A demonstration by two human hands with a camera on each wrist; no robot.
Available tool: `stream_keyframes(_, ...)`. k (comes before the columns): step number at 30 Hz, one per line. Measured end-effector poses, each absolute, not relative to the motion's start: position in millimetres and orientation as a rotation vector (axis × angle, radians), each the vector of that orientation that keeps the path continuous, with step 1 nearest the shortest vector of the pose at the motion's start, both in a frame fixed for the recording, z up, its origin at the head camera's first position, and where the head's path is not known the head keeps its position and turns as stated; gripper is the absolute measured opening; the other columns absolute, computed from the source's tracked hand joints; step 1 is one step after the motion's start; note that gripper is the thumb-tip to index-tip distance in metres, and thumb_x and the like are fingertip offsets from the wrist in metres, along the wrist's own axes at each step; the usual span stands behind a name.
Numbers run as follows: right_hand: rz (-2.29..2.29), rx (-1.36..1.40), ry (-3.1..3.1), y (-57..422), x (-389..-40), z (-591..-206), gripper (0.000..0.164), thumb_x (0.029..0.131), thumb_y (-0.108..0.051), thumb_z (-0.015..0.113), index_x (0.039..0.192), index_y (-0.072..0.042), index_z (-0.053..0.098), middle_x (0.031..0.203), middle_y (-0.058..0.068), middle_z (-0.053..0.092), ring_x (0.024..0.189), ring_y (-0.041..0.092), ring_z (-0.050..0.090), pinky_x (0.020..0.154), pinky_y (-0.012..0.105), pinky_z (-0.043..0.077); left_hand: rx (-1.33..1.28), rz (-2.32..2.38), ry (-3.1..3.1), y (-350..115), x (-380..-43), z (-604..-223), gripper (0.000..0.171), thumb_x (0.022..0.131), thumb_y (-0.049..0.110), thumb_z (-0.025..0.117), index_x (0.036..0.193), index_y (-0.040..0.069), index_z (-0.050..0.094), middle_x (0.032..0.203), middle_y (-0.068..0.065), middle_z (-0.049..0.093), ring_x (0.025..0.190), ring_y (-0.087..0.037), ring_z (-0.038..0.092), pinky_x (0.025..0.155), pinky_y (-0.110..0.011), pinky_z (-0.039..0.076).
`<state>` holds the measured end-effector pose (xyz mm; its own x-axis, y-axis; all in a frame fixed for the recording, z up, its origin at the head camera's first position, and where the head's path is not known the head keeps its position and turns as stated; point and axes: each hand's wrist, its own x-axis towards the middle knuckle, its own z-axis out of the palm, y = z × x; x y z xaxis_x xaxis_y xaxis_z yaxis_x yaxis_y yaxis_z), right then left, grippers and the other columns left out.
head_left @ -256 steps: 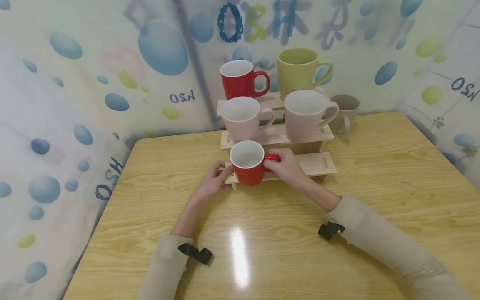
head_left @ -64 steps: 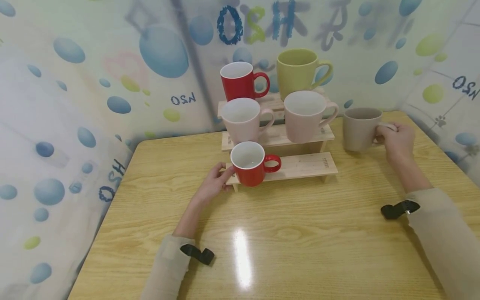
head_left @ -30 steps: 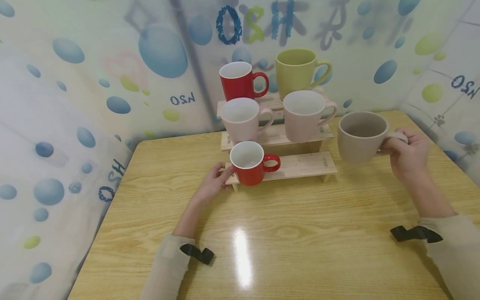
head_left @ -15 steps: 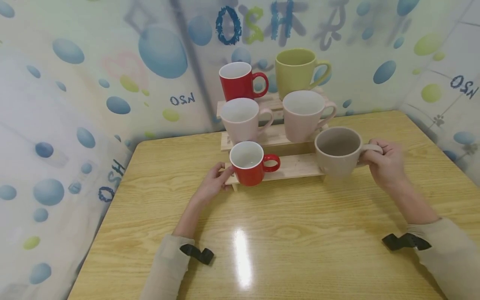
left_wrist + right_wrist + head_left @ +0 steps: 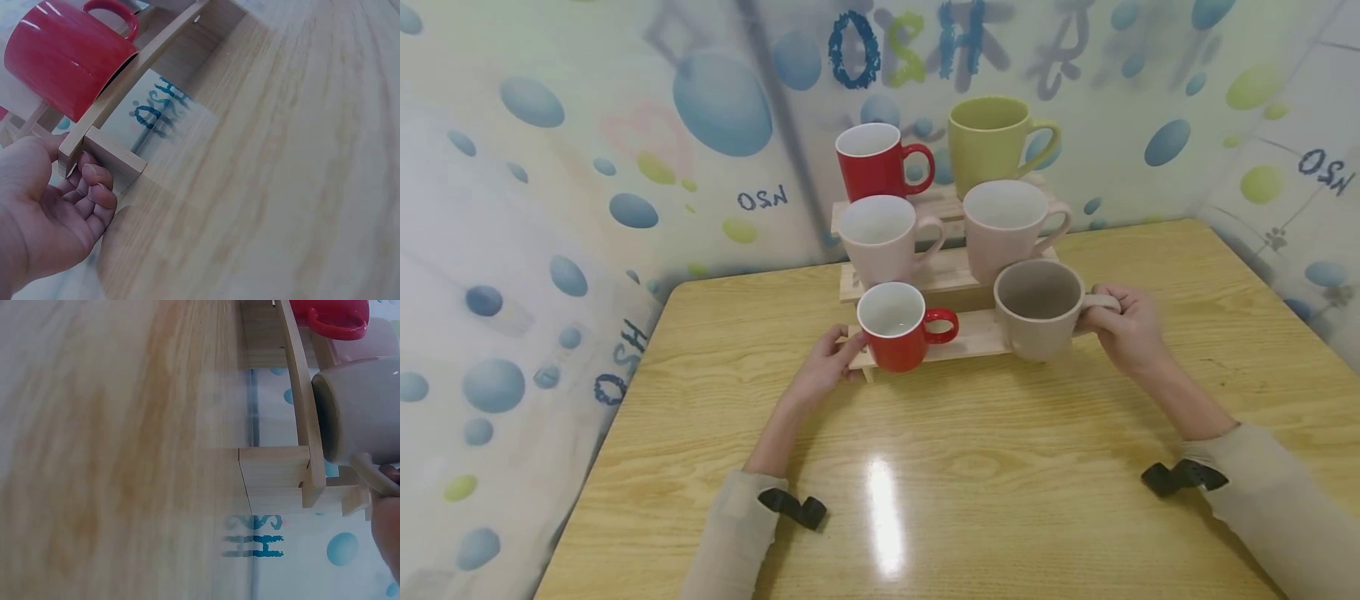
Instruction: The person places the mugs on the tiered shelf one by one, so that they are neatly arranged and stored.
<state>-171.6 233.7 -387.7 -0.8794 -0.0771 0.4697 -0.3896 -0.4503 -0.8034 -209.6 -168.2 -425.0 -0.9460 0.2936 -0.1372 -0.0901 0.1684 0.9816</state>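
My right hand [image 5: 1127, 329] grips the handle of a grey-beige mug [image 5: 1037, 321], upright at the right part of the lowest board of a stepped wooden rack [image 5: 966, 337]. In the right wrist view the mug's base [image 5: 328, 419] is right beside the board; whether it touches, I cannot tell. My left hand [image 5: 823, 362] pinches the left end of that lowest board, thumb above and fingers curled below, as the left wrist view shows. Close to the left thumb, a small red mug [image 5: 898, 329] with a white inside stands on the same board, its handle pointing right.
Two pale pink mugs [image 5: 880, 242] stand on the middle board. On the top board are a taller red mug [image 5: 872, 162] and a yellow-green mug [image 5: 988, 142]. The rack stands on a wooden table [image 5: 970, 475] against a patterned wall [image 5: 722, 100].
My right hand let go of the small red mug, took the grey-beige mug from behind the rack's right side and carried it forward and left over the lowest board. The left hand stayed put.
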Motion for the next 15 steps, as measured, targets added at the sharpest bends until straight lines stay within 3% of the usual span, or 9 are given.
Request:
stream_keyframes(9,2.389,0.746,-1.693,230.3,-176.2,-390.1,0.038,0.080,0.026,0.039,0.064,-0.003,0.019,0.062,0.007,0.016,0.059,0.019,0.021,0.059,0.021,0.046,0.195,1.829,2.167,-167.6,-209.4,-425.0,0.030,0.107,0.031,0.053,0.104,0.003,0.041,0.114,-0.013,0.056,0.067,-0.015,0.048,0.062,-0.024,0.045)
stream_keyframes(15,2.370,0.735,-1.778,230.2,-179.3,-390.7,0.029,0.080,0.024,0.041,0.061,0.003,0.037,0.060,0.008,0.024,0.059,0.020,0.023,0.060,0.020,0.047,0.190,1.838,2.157,-167.6,-209.1,-424.5,0.028,0.107,0.029,0.053,0.101,0.005,0.039,0.112,-0.012,0.056,0.067,-0.015,0.047,0.061,-0.024,0.044)
